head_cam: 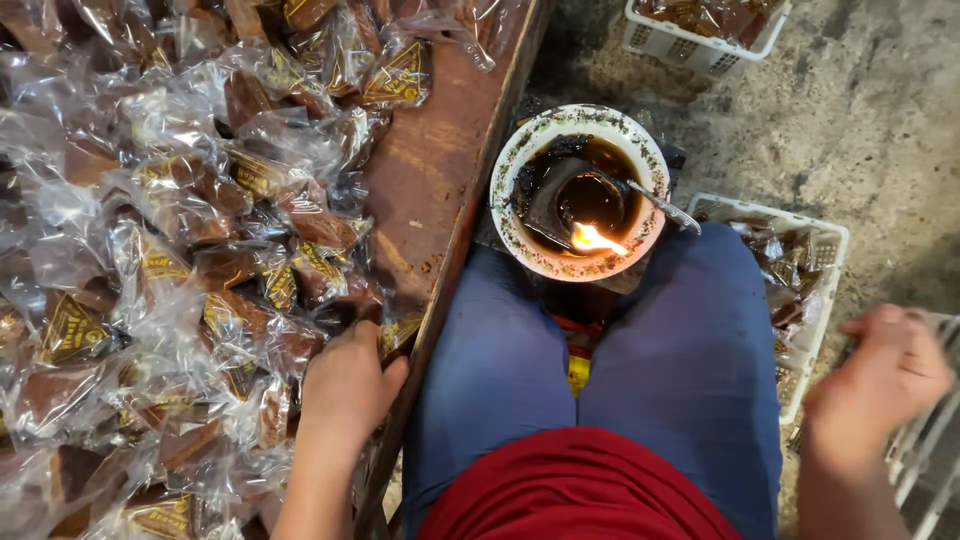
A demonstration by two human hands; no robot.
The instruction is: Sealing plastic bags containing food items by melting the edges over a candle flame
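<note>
Packets (215,250) of brown sweets in clear crinkly wrap lie heaped over the wooden table (430,170) on the left, spreading from the far edge to the near one. Left hand (345,385) rests on the near right fringe of that heap, just inside the table edge, with its fingers curled down into the wrappers; whether they have closed on one packet or only press among them cannot be told, since the fingertips are hidden. Right hand (885,375) hangs well apart on the right, blurred, loosely closed with nothing seen in it, above a white plastic basket (815,240) that holds a few wrapped pieces beside the person's blue-clad knee. Between the knees, just beyond them and against the table's edge, stands a white bowl (578,190) of dark liquid with a small flame (592,240) burning at its near rim and a metal spoon (640,195) lying across it. Another white basket (700,30) sits at the far right on the concrete floor. By the look of it, the step in hand is picking a packet off the pile. Lifting one would call for a clean pinch on a single wrapper so its neighbours stay put, and a path kept clear of the flame.
</note>
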